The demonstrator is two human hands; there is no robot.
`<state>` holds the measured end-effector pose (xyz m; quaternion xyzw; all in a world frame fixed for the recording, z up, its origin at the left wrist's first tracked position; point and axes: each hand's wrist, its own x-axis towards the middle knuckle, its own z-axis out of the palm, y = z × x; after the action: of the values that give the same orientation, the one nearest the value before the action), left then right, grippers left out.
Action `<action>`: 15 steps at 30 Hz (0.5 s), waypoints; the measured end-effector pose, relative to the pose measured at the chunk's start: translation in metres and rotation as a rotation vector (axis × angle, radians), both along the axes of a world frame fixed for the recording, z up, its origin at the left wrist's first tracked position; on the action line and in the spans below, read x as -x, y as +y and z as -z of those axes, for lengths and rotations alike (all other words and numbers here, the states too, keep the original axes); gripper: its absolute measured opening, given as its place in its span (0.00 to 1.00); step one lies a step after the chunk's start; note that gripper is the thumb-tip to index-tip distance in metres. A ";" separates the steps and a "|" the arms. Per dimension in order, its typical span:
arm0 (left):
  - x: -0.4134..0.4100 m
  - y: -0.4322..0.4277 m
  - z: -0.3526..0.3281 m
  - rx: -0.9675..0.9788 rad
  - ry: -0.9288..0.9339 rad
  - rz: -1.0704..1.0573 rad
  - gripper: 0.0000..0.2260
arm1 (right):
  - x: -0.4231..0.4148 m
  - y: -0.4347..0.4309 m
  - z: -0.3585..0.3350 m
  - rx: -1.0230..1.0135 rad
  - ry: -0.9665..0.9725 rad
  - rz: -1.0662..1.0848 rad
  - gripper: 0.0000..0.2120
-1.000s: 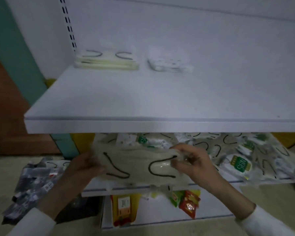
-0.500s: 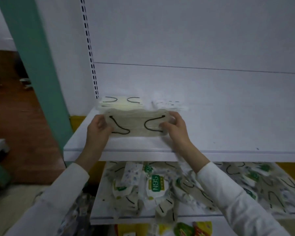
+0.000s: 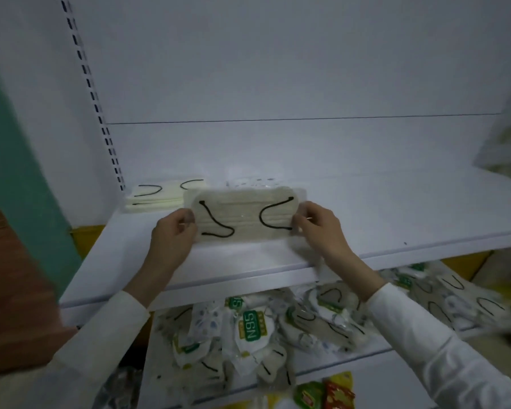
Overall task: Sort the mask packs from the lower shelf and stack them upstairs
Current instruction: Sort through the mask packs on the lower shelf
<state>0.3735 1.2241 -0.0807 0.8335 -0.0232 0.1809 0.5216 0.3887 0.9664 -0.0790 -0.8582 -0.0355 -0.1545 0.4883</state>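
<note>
A beige mask pack (image 3: 244, 215) with black ear loops is held flat above the white upper shelf (image 3: 366, 219). My left hand (image 3: 173, 234) pinches its left end and my right hand (image 3: 317, 225) pinches its right end. Behind it, at the back left of the shelf, lies a stack of cream mask packs (image 3: 157, 196). A small stack of white dotted mask packs (image 3: 255, 183) sits right of that, partly hidden by the held pack. The lower shelf (image 3: 351, 358) carries a jumbled heap of mask packs (image 3: 266, 329), some printed N95.
A slotted upright (image 3: 93, 98) and a teal post (image 3: 21, 178) stand at the left. Red and green packets (image 3: 325, 394) lie on the shelf below the heap. Something pale and blurred (image 3: 508, 143) sits at the upper shelf's far right.
Both hands lifted the beige pack from the lower shelf up over the upper shelf, and it now sits a little further right, in front of the two stacks.
</note>
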 end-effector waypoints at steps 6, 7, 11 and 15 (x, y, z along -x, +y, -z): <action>-0.030 -0.115 -0.023 0.062 0.042 0.208 0.07 | 0.027 -0.120 -0.016 -0.068 0.004 0.232 0.14; -0.033 -0.138 -0.027 0.092 0.057 0.240 0.07 | 0.032 -0.142 -0.020 -0.064 0.003 0.269 0.14; -0.037 -0.234 -0.041 0.181 0.080 0.387 0.08 | 0.053 -0.237 -0.030 -0.048 -0.018 0.379 0.12; -0.038 -0.337 -0.050 0.174 0.071 0.504 0.10 | 0.068 -0.334 -0.035 -0.068 -0.054 0.492 0.08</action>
<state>0.4118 0.8868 -0.0305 0.7593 -0.1962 0.0174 0.6202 0.3209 0.6320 -0.0440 -0.8195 0.1667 -0.2927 0.4636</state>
